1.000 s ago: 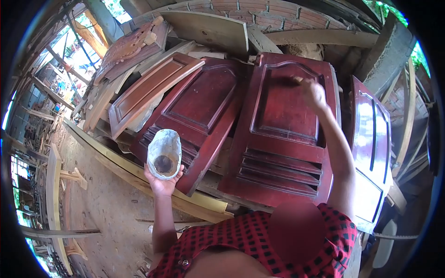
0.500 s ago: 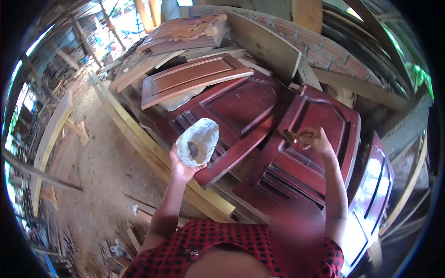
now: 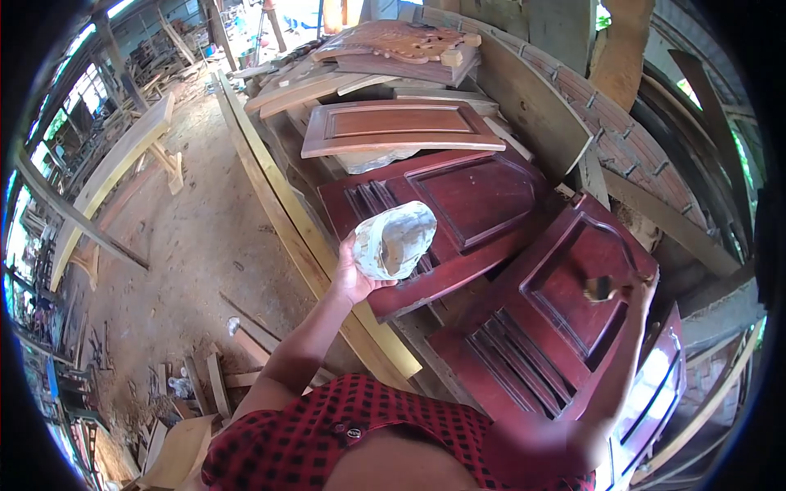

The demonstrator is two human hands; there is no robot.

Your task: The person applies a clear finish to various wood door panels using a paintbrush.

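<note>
My left hand (image 3: 352,274) is wrapped round a whitish, stained, cut-open container (image 3: 372,250) with its open mouth facing me and brownish residue inside. A dark red door panel (image 3: 479,192) with raised moulding lies beneath it. My right hand (image 3: 641,286) is closed round the handle of a paintbrush (image 3: 602,288). The brush head points left, over the framed field of a second dark red door panel (image 3: 512,315). That panel has several parallel ridges in its lower part.
A lighter brown panel (image 3: 401,127) and a carved wooden slab (image 3: 401,41) lie farther back. Long yellowish beams (image 3: 282,221) run along the left of the panels. A glossy panel (image 3: 655,385) leans at the right. Wood scraps (image 3: 209,385) litter the floor.
The view has turned left, so the panels sit farther right. My right hand has moved with the paintbrush toward the right edge of the second panel. The left hand keeps its hold.
</note>
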